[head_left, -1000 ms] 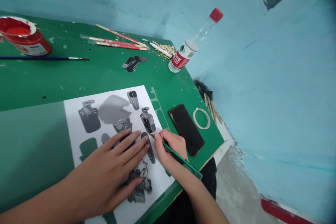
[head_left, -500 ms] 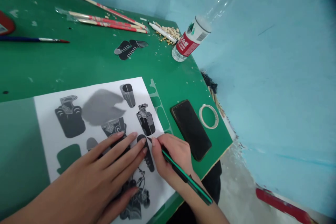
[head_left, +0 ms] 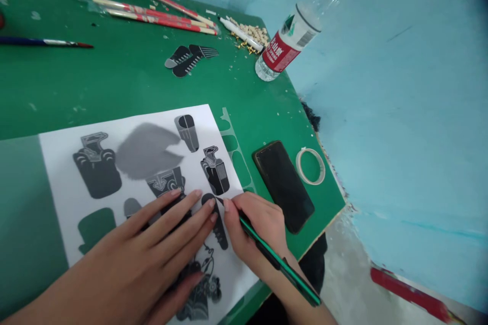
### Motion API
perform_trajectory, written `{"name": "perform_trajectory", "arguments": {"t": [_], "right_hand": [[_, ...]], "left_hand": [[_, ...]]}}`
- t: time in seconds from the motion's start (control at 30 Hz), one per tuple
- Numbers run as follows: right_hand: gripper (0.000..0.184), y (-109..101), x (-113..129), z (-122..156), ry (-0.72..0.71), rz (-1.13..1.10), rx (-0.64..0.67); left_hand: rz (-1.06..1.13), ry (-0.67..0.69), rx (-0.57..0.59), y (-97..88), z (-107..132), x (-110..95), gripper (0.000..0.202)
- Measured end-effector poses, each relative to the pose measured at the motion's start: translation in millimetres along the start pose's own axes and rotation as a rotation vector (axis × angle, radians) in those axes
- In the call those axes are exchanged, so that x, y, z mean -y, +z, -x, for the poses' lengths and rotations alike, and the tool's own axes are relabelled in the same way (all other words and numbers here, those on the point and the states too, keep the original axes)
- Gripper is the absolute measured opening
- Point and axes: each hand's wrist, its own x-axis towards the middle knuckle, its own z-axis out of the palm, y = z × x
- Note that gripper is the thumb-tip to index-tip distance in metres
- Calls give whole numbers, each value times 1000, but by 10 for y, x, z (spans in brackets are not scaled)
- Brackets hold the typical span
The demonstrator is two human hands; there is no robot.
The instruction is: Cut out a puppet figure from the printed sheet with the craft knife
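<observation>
One green-and-black pen-shaped tool (head_left: 280, 262) is pinched in the right hand (head_left: 263, 218), long axis slanting, tip pointing forward and left at the paper sheet (head_left: 192, 167), near its right edge. The left hand (head_left: 150, 246) lies flat on the sheet, grasping nothing. Right of the sheet: one phone (head_left: 284, 185), one tape roll (head_left: 322, 166). Beyond it: one bottle (head_left: 280, 53).

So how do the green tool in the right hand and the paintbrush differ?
The green tool is held slanted in the right hand, its tip at the printed sheet; the paintbrush lies on the table. The green tool has black parts; the paintbrush has a dark blue handle and red tip. Both are long and slim.
</observation>
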Motion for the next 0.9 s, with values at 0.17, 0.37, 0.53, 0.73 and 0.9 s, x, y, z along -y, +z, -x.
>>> {"name": "perform_trajectory", "arguments": {"t": [0.17,0.37,0.53,0.73,0.9], "right_hand": [[30,10,2,3,-6,4,-1],[29,7,-10,9,2,-14,10],[30,0,0,4,-4,-2,5],[29,4,0,-1,-11,12,-1],[29,7,-8,0,-24,8,-6]], "left_hand": [[-4,-1,-9,8,-10,5,77],[-8,14,5,7,-17,4,76],[-1,6,6,4,-10,4,75],[-3,10,0,8,-5,-8,70],[3,5,5,3,-23,-2,69]]}}
